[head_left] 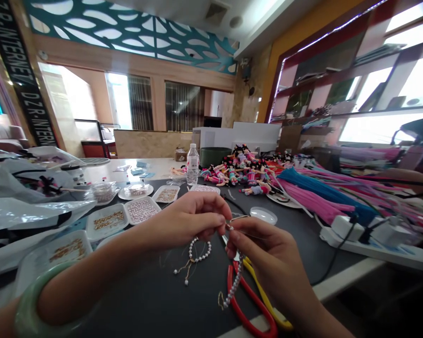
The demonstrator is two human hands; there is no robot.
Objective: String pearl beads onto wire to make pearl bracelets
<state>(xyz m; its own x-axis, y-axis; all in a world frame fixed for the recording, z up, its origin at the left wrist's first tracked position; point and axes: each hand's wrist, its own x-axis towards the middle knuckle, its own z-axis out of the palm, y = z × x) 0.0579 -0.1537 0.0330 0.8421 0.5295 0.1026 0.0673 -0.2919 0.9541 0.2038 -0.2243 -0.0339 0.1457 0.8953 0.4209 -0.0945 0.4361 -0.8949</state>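
Note:
Near the middle of the view, my left hand (193, 216) and my right hand (264, 246) meet fingertip to fingertip. Both pinch the upper end of a beaded strand (236, 281), a small bead showing between them. The strand hangs below my right fingers and ends in a gold-coloured chain loop. A finished-looking pearl bracelet (200, 258) with dangling cord ends lies on the dark mat (144, 295) below my left hand. Red-handled scissors (248, 305) lie under my right hand, beside a yellow-handled tool (264, 291). A green bangle circles my left wrist.
White trays of gold pieces (107, 220) and pearl beads (141, 210) stand at the left, near plastic bags (31, 211). Behind are a water bottle (192, 164) and a pile of small dolls (239, 169). At right are pink and blue bundles and a power strip (377, 244).

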